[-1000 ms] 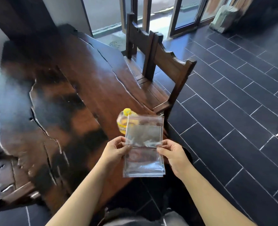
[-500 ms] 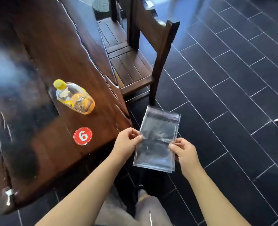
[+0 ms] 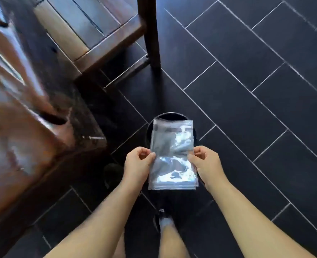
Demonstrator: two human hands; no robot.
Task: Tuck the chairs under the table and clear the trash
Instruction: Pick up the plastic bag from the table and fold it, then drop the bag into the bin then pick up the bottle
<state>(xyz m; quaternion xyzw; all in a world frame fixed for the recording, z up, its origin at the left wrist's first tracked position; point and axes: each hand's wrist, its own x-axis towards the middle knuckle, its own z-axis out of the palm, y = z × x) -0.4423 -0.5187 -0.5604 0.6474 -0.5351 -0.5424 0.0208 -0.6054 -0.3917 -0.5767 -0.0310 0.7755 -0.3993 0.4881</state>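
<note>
A clear plastic bag is held flat between both hands over the dark floor. My left hand pinches its left edge and my right hand pinches its right edge. Directly beneath the bag sits a round black bin, mostly hidden by the bag, with only its far rim showing. The dark wooden table fills the left side, blurred. A wooden chair stands at the top, its seat partly under the table edge.
Dark rectangular floor tiles spread across the right and bottom. The chair's back leg stands just beyond the bin. My legs and a dark shoe show at the bottom.
The view has swung down from the tabletop to the floor. The bottle and number tag have left the frame. The bag, still held by both hands, now hangs over the black bin.
</note>
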